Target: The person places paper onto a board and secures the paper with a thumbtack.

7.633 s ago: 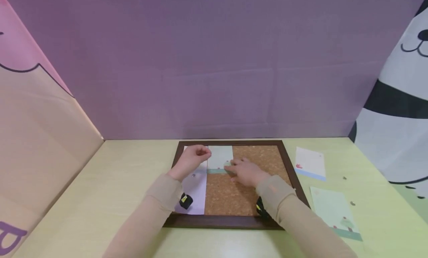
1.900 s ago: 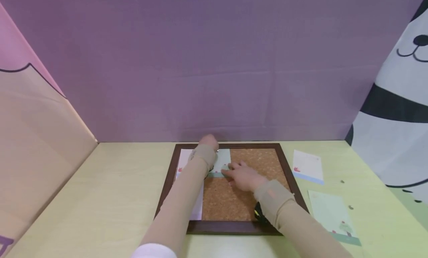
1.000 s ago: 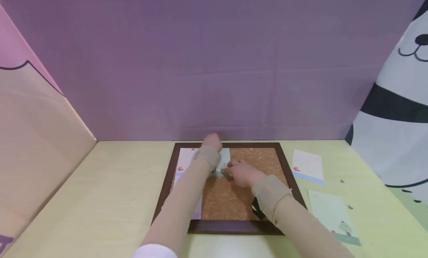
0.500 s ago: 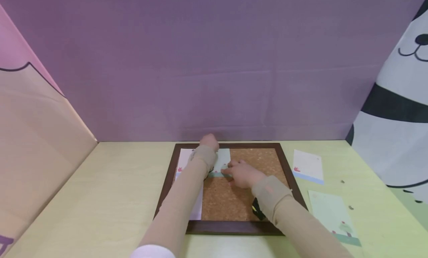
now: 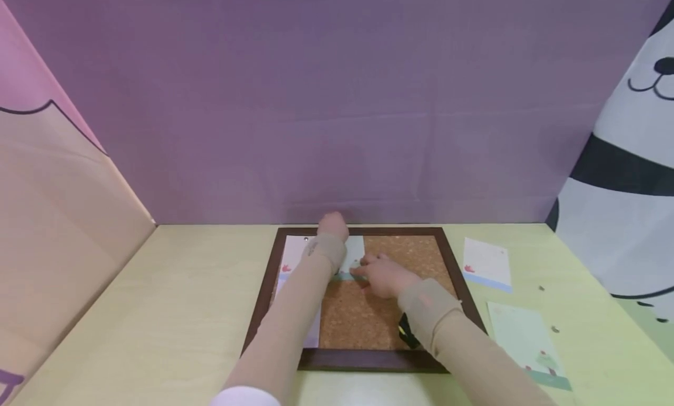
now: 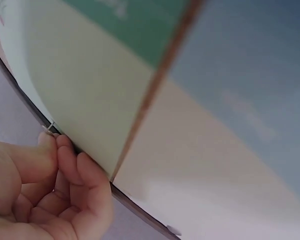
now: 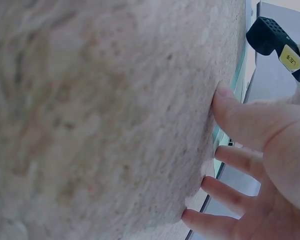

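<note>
At the far edge of the framed cork board (image 5: 363,318), my left hand (image 5: 334,226) pinches a small shiny thumbtack (image 6: 49,128) between thumb and forefinger. The tack is right at the top edge of a pale green sheet (image 6: 85,80), its other fingers curled beneath. My right hand (image 5: 387,275) lies with spread fingers over the lower right corner of that sheet, fingertips (image 7: 192,216) on the cork. To the left of the green sheet is a pink and blue sheet (image 5: 293,254), with a tack (image 5: 306,239) at its top edge.
A lavender sheet (image 5: 313,331) lies on the board's lower left, partly hidden by my left forearm. On the table at right are a pink sheet (image 5: 485,261), a green sheet (image 5: 526,341) and two loose tacks (image 5: 541,288). A purple backdrop (image 5: 337,113) rises behind the board.
From above the left-hand sheets, my left hand has moved forward to the board's far edge at the green sheet's top, shifting slightly there lately. My right hand has stayed in place.
</note>
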{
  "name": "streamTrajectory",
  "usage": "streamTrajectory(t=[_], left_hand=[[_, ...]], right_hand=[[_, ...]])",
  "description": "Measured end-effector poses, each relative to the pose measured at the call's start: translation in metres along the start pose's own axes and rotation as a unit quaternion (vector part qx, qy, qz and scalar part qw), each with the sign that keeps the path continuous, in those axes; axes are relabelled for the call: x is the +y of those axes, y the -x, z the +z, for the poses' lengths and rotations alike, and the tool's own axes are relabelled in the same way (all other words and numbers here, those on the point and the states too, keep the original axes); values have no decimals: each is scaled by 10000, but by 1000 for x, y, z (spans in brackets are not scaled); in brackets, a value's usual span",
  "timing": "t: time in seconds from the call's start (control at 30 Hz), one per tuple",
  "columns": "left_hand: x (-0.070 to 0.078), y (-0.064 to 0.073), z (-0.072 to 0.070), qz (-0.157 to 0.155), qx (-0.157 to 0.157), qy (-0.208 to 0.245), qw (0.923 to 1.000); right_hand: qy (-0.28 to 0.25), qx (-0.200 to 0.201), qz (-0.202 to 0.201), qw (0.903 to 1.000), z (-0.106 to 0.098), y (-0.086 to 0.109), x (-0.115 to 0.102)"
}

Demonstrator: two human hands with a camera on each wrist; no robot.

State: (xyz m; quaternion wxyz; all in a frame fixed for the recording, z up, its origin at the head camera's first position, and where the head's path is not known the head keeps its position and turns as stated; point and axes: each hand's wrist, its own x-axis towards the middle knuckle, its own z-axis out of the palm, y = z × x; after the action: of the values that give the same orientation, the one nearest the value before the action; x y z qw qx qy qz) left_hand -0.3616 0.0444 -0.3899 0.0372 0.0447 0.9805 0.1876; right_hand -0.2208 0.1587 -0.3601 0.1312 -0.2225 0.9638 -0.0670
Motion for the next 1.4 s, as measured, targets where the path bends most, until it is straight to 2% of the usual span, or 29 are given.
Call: streamTrajectory(t=[0.33,0.53,0.83,0.97,1.2,1.4], left_hand=[[11,6,-1,104,25,-160,9998],[6,1,1,29,-62,-154,9999],[1,-1,-8,187,-283,-134,9993],[1,-1,-11,144,-348,-95,9992],[3,4,-11,-34,-205,-204,9996],[6,6,-9,-181,-263,-120,9994]], right_hand=[[36,42,9,10000,0,1,4],[34,44,-18,10000,-1,1,2],[12,48,-10,10000,-3,2,0],[-1,61,20,10000,-5,3,0],[-9,28,27,10000,-3,2,0],[11,29,0,10000,0,2,-1]])
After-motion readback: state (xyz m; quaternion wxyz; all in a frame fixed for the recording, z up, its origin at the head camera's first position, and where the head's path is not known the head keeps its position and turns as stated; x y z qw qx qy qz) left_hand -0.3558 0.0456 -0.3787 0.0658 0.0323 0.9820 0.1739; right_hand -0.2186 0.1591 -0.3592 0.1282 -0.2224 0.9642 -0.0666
